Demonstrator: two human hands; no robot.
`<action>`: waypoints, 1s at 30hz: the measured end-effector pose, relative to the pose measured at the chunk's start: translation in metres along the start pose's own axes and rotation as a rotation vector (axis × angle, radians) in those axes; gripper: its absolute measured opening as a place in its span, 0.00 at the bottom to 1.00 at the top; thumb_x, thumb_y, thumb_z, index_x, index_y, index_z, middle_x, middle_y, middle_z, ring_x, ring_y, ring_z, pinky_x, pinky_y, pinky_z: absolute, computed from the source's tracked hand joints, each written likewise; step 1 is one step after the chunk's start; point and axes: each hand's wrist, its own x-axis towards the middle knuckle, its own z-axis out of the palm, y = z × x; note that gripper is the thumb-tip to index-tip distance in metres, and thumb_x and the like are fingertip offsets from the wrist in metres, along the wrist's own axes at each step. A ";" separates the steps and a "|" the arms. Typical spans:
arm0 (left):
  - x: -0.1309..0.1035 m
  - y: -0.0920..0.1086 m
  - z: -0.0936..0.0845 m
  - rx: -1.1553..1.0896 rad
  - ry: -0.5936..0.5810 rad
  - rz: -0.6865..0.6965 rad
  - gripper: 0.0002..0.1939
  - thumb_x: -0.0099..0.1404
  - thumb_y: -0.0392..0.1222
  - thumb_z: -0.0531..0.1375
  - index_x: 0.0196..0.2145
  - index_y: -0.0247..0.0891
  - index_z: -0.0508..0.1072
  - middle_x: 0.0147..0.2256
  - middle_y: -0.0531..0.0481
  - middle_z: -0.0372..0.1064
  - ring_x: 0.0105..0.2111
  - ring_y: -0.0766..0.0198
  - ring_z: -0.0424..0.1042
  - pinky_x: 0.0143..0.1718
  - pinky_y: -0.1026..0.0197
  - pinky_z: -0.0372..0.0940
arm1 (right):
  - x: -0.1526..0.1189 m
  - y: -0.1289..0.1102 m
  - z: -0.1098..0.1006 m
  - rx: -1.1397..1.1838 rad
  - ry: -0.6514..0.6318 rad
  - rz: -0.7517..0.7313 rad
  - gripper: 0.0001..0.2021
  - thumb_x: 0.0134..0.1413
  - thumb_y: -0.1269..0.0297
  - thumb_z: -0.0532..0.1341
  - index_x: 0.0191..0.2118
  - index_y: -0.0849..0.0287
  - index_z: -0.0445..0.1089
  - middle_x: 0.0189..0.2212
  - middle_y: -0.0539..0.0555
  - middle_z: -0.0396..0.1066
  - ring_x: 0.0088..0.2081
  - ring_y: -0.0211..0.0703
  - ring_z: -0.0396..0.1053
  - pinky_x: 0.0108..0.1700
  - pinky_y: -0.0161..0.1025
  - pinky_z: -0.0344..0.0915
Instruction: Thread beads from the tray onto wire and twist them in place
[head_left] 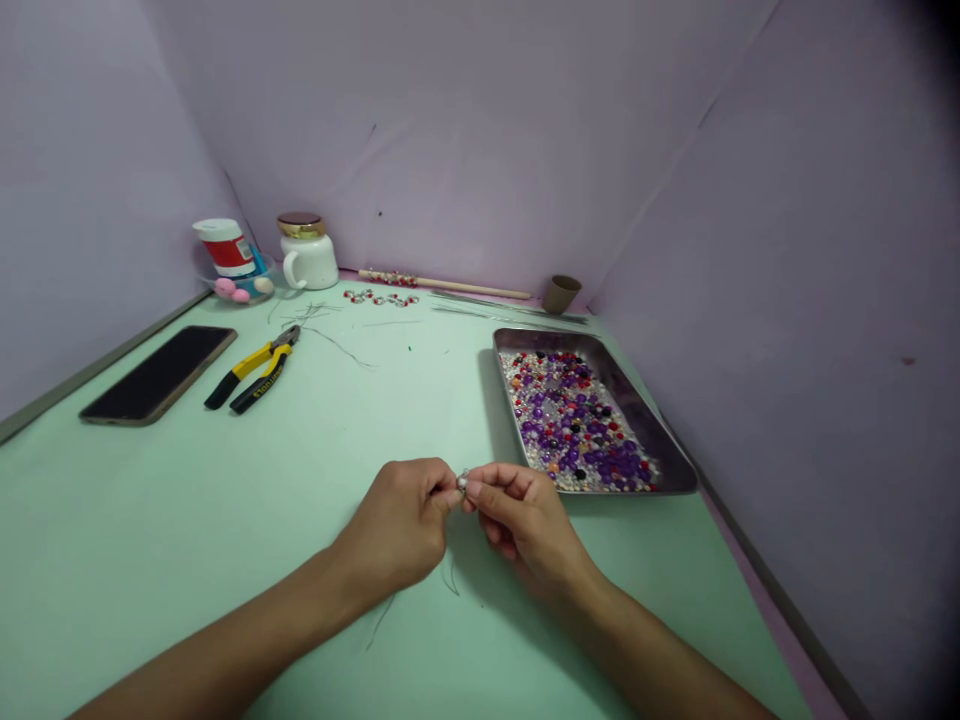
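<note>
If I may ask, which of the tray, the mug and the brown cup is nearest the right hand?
The metal tray of beads: it lies just beyond the right hand, while the mug and brown cup are farther back.

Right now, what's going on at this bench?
A person's left hand and right hand meet over the green tabletop, pinching what looks like a small pale bead at the fingertips. Thin wire shows just below the left hand. A metal tray of loose, mixed-colour beads sits to the right. The pliers and phone lie off to the left, not held.
</note>
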 end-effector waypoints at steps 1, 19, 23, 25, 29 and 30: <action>0.000 0.000 0.000 0.000 -0.003 -0.002 0.09 0.56 0.38 0.50 0.20 0.37 0.64 0.16 0.56 0.55 0.19 0.69 0.53 0.20 0.66 0.49 | 0.000 0.000 0.000 0.000 0.005 -0.002 0.09 0.35 0.63 0.64 0.22 0.64 0.66 0.11 0.43 0.59 0.10 0.25 0.48 0.10 0.25 0.41; 0.002 0.000 -0.001 -0.096 -0.087 -0.029 0.09 0.55 0.39 0.50 0.19 0.37 0.61 0.17 0.57 0.51 0.20 0.69 0.50 0.20 0.66 0.47 | 0.000 0.000 0.001 0.044 0.012 0.013 0.09 0.34 0.63 0.64 0.22 0.63 0.65 0.14 0.45 0.63 0.10 0.25 0.51 0.09 0.25 0.41; 0.001 0.001 -0.002 -0.083 -0.108 -0.023 0.09 0.54 0.37 0.50 0.18 0.37 0.60 0.17 0.58 0.50 0.19 0.70 0.49 0.20 0.66 0.46 | 0.000 -0.002 0.002 0.007 0.011 -0.004 0.13 0.37 0.58 0.63 0.21 0.62 0.63 0.12 0.43 0.59 0.10 0.25 0.50 0.09 0.25 0.43; 0.000 0.002 -0.001 -0.078 -0.132 -0.014 0.09 0.54 0.37 0.50 0.18 0.37 0.60 0.16 0.58 0.49 0.19 0.70 0.49 0.19 0.66 0.46 | 0.000 0.000 0.003 -0.002 0.030 -0.026 0.14 0.36 0.58 0.64 0.19 0.62 0.62 0.10 0.41 0.56 0.10 0.25 0.47 0.09 0.25 0.43; -0.003 0.005 0.007 -0.121 -0.112 -0.002 0.10 0.55 0.37 0.50 0.18 0.36 0.61 0.17 0.57 0.51 0.19 0.70 0.50 0.20 0.66 0.47 | -0.002 0.007 0.006 0.096 0.054 -0.077 0.14 0.38 0.58 0.63 0.19 0.61 0.60 0.10 0.40 0.51 0.11 0.24 0.44 0.11 0.25 0.43; -0.003 0.006 0.009 -0.149 -0.092 0.000 0.10 0.55 0.37 0.50 0.18 0.36 0.62 0.17 0.57 0.52 0.19 0.70 0.51 0.20 0.66 0.47 | -0.002 0.008 0.007 0.134 0.059 -0.083 0.14 0.39 0.57 0.63 0.19 0.61 0.59 0.10 0.40 0.51 0.11 0.24 0.43 0.11 0.25 0.42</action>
